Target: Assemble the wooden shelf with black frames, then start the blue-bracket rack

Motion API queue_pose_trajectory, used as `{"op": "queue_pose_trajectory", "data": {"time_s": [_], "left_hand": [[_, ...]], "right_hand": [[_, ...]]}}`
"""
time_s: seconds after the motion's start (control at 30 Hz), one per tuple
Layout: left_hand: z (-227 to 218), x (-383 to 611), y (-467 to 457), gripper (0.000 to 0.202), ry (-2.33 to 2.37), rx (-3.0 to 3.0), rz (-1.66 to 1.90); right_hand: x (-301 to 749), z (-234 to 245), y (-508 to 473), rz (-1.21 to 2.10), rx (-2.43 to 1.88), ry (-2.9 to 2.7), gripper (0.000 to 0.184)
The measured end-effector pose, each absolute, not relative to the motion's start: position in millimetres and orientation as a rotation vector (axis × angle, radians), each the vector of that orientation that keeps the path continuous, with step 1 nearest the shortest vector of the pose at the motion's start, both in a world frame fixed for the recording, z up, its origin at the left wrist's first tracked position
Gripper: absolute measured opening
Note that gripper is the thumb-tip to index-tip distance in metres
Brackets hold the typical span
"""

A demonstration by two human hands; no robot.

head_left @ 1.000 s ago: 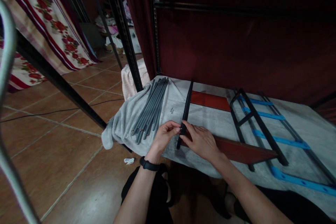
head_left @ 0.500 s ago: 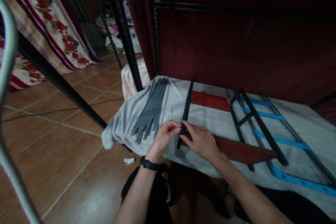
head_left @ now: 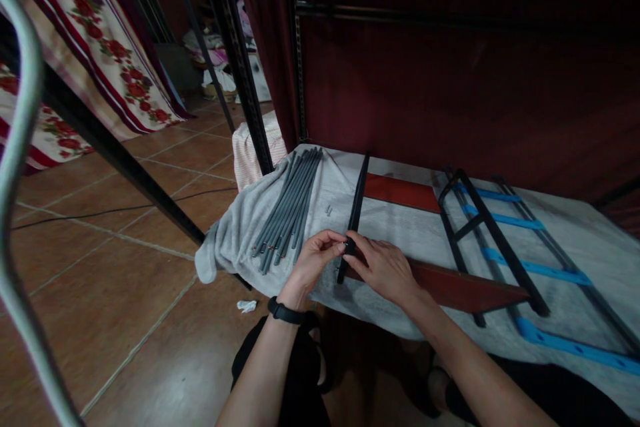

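Note:
Near the front end of a black metal bar (head_left: 356, 203), my left hand (head_left: 320, 255) pinches thumb and forefinger together at its left side. What the pinch holds is too small to make out; a tiny glint shows there. My right hand (head_left: 383, 267) is closed around the same bar from the right, thumb and fingers on either side. A reddish-brown board (head_left: 400, 192) joins the bar at the back, and another board (head_left: 465, 287) lies at the front, partly behind my right hand. Several small metal pieces (head_left: 329, 211) lie on the cloth left of the bar.
Several thin grey rods (head_left: 289, 203) lie bundled on the grey cloth (head_left: 225, 243) at left. To the right are a black frame part (head_left: 493, 233) and a rack with blue crosspieces (head_left: 540, 271). Black posts (head_left: 245, 73) and a pale curved tube (head_left: 23, 113) stand at left.
Both hands keep the same place at the bar, with only a slight shift of the left fingertips. The camera view has moved a little.

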State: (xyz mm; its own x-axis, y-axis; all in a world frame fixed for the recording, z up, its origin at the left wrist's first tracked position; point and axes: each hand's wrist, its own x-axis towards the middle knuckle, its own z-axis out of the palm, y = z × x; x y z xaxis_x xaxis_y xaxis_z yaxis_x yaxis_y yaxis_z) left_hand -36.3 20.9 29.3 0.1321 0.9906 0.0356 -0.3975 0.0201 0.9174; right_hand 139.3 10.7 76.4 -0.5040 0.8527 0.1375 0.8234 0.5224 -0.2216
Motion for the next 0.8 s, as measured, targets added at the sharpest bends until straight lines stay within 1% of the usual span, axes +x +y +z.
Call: {"op": "queue_pose_trajectory", "data": {"time_s": [0.27,0.8], "left_hand": [[26.9,-37.3,24.0,0.023,0.898,1.03,1.287],[27.5,-36.3,24.3,0.02,0.866,1.034,1.295]], "right_hand": [[140.1,75.3,10.5,0.19,-1.421,-2.519,0.051],[139.6,72.0,11.1,0.165,-1.438,-2.508,0.053]]}}
